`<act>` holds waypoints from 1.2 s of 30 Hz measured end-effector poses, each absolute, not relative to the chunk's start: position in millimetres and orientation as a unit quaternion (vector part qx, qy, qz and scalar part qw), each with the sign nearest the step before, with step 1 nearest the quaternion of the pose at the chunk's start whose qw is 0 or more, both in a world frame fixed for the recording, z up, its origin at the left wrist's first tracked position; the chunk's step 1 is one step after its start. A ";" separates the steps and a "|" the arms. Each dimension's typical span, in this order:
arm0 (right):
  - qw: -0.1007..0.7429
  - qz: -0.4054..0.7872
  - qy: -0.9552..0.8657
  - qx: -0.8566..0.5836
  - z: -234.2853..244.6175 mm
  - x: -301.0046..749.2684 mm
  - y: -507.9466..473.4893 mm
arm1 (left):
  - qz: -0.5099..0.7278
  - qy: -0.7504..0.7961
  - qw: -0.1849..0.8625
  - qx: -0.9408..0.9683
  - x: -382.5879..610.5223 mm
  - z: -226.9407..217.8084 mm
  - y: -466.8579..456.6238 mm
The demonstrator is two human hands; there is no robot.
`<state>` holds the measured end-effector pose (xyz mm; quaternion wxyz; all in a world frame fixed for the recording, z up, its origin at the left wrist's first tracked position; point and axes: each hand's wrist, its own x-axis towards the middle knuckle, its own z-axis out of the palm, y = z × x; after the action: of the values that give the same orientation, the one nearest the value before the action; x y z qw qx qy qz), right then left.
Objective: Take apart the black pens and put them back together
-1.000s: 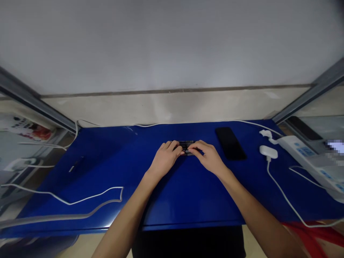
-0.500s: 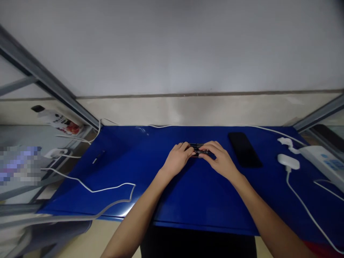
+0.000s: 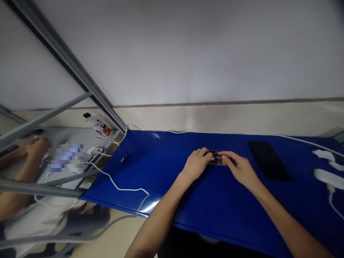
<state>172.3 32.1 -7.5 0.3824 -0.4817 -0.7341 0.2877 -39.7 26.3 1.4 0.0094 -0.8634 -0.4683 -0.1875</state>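
Note:
Several dark, slim pens (image 3: 216, 158) lie side by side near the middle of the blue desk (image 3: 215, 204). My left hand (image 3: 197, 163) has its fingers closed over their left ends. At the right ends, my right hand (image 3: 239, 166) pinches the pens between thumb and forefinger. The hands are a short gap apart, and the middle of the pens shows between them. Fingers cover both ends. A single dark pen with a pale end (image 3: 125, 156) rests alone on the left part of the desk.
Right of my hands lies a black phone (image 3: 270, 161), beyond it a white charger (image 3: 329, 178). A white cable (image 3: 129, 189) crosses the desk's left side. Past a metal frame (image 3: 104, 104), a bottle (image 3: 98, 124) and a co-worker's hands (image 3: 37, 146) are at the neighbouring desk.
My view has turned left, bringing the co-worker's arms into sight. My right fingers have straightened somewhat at the pens' right ends; my left hand stays on them.

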 end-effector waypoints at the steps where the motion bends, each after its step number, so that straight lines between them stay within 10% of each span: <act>1: 0.387 0.278 -0.739 -0.477 -7.9 172.9 32.6 | -0.188 -0.469 0.009 -0.863 -39.2 0.2 26.4; 36: 0.397 0.371 -0.675 -0.499 -15.2 170.1 34.5 | -0.229 -0.486 -0.018 -0.843 -35.5 1.5 22.7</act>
<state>170.1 34.5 -15.2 0.3966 -0.4992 -0.6753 0.3708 -35.5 22.7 1.5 -0.0180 -0.8431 -0.4863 -0.2288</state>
